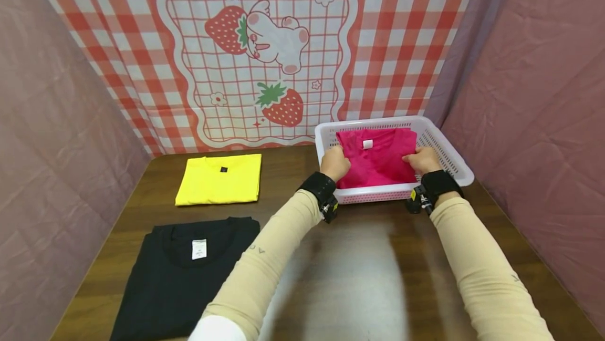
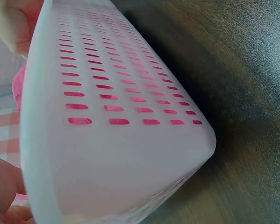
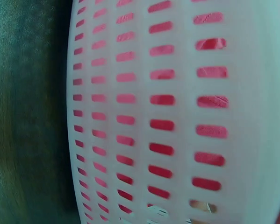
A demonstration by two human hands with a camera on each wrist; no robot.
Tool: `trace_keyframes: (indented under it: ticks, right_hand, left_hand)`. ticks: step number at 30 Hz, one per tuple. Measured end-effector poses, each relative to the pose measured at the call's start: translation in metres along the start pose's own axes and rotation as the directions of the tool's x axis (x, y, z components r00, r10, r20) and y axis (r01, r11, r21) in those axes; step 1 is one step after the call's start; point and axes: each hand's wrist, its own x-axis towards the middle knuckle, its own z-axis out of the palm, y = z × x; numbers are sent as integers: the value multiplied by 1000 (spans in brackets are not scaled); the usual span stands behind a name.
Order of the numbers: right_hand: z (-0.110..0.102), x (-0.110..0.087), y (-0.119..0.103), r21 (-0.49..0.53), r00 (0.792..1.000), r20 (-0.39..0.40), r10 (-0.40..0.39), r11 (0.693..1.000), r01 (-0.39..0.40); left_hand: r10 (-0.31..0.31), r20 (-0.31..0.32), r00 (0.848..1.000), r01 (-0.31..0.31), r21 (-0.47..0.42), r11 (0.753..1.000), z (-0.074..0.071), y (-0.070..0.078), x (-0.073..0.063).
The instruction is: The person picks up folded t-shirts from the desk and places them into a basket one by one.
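A folded bright pink T-shirt (image 1: 378,165) with a white neck tag lies inside a white slotted plastic basket (image 1: 373,194). My left hand (image 1: 335,163) reaches over the front left corner and grips the shirt's left edge. On the opposite side, my right hand (image 1: 423,161) pinches the shirt's right edge. The left wrist view has the basket wall (image 2: 116,154) close up, with part of my left hand (image 2: 4,191) beyond the rim. Pink cloth shows through slots in the basket wall (image 3: 182,112) in the right wrist view; the fingers are hidden there.
To the left on the brown wooden table (image 1: 359,257) lies a folded yellow T-shirt (image 1: 219,181). Nearer, a folded black T-shirt (image 1: 184,278) lies partly behind my left sleeve. A strawberry-patterned cloth (image 1: 264,57) hangs behind the table, with pink curtains (image 1: 534,78) at both sides.
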Motion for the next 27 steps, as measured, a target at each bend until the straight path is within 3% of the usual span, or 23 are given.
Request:
trace_keyframes:
  ticks: [15,21,27]
  right_hand:
    - [16,3,-3,34,996,77,40,999,-42]
    - [22,3,-3,-19,999,24,37,999,-37]
    - [23,4,-4,-34,998,21,62,998,-62]
  left_hand:
    - [-67,-14,998,67,66,996,14,6,3]
    - [-62,5,998,62,82,995,17,7,3]
    - [-65,8,998,64,80,995,19,9,3]
